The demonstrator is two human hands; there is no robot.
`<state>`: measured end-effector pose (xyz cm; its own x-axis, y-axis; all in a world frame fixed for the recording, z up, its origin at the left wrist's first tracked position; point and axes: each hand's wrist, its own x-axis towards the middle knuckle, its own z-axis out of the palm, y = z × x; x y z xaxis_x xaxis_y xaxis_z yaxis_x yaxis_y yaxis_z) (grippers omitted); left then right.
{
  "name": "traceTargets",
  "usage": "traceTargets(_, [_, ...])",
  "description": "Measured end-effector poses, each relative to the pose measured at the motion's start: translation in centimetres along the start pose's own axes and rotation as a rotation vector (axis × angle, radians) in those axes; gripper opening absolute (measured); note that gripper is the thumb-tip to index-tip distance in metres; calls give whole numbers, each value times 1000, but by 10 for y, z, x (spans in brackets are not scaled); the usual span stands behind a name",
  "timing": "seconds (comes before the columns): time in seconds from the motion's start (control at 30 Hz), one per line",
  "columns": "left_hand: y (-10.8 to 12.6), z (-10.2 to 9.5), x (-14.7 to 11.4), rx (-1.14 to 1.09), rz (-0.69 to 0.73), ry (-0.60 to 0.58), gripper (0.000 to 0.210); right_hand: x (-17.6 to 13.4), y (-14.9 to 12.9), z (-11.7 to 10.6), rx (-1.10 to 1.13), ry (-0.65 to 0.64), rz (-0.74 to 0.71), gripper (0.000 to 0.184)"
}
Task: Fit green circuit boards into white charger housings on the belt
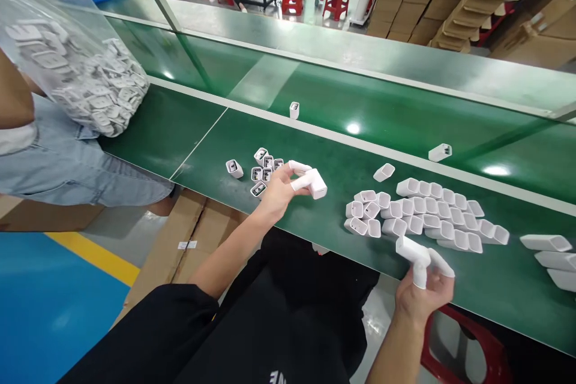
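Note:
My left hand (279, 192), with white covers on its fingertips, pinches a white plastic housing (318, 185) above the bench. Just left of it stand several white housings (267, 162) with dark parts inside, and one more (234, 168) sits apart. My right hand (423, 288), also in white finger covers, grips another white housing (410, 249) near the bench's front edge. Beyond that hand, a cluster of open white housings (418, 207) stands in rows. Two single housings, one upright (294, 110) and one lying (440, 152), rest by the pale strip.
A green bench (202, 132) runs across the view. At left a person in denim shorts (90, 174) stands beside a clear bag of white parts (99, 84). A red stool (468, 342) is below right; cardboard boxes (418, 0) are stacked behind the bench.

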<state>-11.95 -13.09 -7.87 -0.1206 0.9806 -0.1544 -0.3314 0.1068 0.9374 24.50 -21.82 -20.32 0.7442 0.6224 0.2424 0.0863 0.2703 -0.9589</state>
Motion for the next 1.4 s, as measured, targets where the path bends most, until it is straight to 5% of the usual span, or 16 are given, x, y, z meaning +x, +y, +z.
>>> traceTargets(0.13, [-38, -14, 20, 541, 441, 38, 18, -3, -4, 3, -40, -19, -29, 59])
traceTargets(0.33, [-76, -26, 38, 862, 685, 36, 9, -6, -6, 0, -128, -67, -49, 54])
traceTargets(0.57, [-84, -29, 42, 954, 723, 92, 42, -11, -5, -5, -131, -133, -30, 56])
traceTargets(0.87, [-85, -27, 38, 952, 654, 55, 39, -9, 2, -3, -142, -188, -90, 47])
traceTargets(1.2, [-89, -35, 42, 953, 684, 197, 52, -11, -6, 2, -251, -225, -89, 47])
traceTargets(1.33, [-87, -32, 34, 904, 884, 210, 63, -12, -14, 3, -284, -266, -100, 42])
traceTargets(1.4, [-76, -22, 20, 865, 1028, 120, 70, -14, -28, 6, -287, -308, -105, 38])
